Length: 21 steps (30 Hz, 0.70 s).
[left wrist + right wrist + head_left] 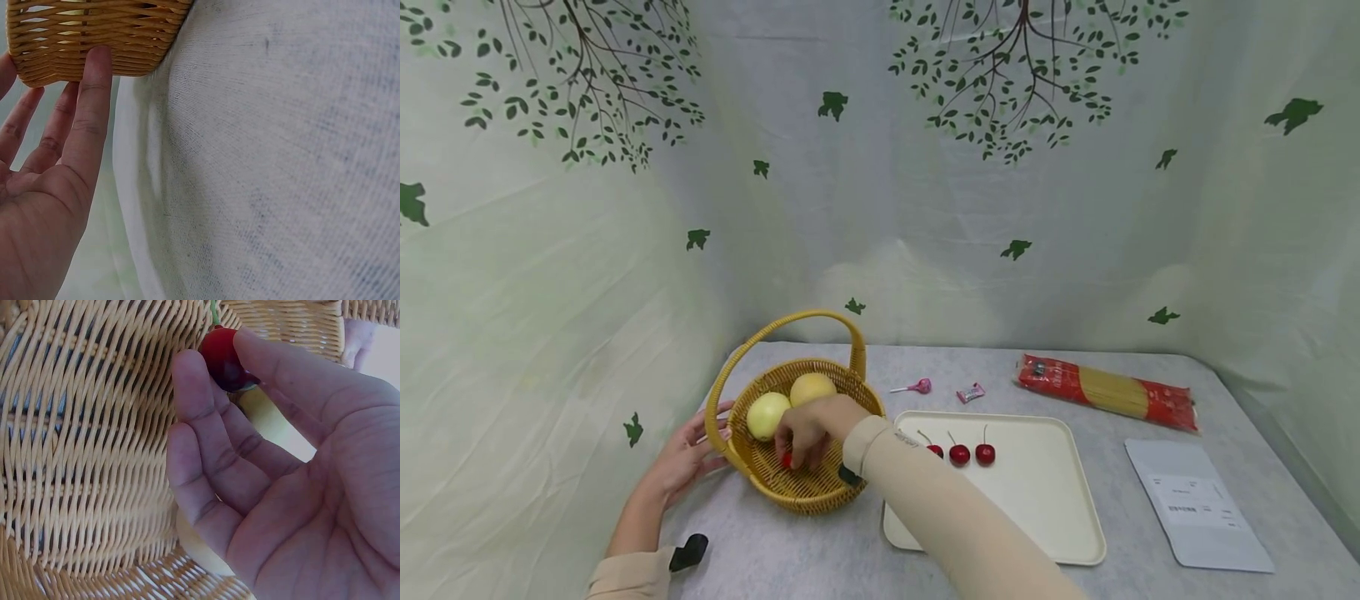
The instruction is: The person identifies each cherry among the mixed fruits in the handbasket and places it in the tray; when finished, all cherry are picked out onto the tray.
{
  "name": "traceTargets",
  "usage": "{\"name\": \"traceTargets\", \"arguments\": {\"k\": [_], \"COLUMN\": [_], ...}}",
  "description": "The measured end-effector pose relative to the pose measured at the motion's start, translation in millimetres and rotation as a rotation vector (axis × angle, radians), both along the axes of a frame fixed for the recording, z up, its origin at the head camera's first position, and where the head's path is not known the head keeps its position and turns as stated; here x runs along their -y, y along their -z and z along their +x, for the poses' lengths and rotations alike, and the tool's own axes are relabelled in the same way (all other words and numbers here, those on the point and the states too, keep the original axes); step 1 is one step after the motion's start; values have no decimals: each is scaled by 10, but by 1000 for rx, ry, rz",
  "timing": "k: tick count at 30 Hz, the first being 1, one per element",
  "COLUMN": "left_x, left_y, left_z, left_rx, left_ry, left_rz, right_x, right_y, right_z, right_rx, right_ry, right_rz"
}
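My right hand (808, 429) reaches down into a yellow wicker basket (805, 502) and pinches a red cherry (222, 357) between thumb and fingers. The cherry's green stem shows in the right wrist view. Two round, pale yellow fruits (767, 416) lie in the basket beside that hand. On the basket's left side, my left hand (681, 462) touches the outer wall with fairly straight fingers (94, 106). A cream tray (1030, 500) stands to the right of the basket. On it sit cherries (985, 454) in a row, one partly covered by my right sleeve.
Behind the tray lie a pink lollipop (922, 386) and a small wrapped candy (971, 392). A red-and-yellow pack of noodles (1108, 392) is at the back right, with a grey labelled mailer bag (1198, 504) nearer. The basket's tall handle (805, 315) arches above it.
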<state>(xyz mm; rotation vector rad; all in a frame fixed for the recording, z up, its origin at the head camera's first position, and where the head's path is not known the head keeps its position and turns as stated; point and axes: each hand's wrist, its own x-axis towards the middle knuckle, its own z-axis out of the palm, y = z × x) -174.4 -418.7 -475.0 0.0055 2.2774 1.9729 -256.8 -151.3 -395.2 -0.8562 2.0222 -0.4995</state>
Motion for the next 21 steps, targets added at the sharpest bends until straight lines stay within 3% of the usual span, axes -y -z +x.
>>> {"name": "traceTargets", "arguments": {"k": [11,21], "left_x": [11,3], "left_y": [8,4], "left_z": [-2,3], "left_rx": [-6,11], "left_ry": [20,4], "left_rz": [21,7], "right_x": [-193,-418], "right_y": [-47,-77], "right_z": [-107,-230], "right_rx": [14,-99], "right_ry": [-1,-13], "right_rz": [-77,-98]}}
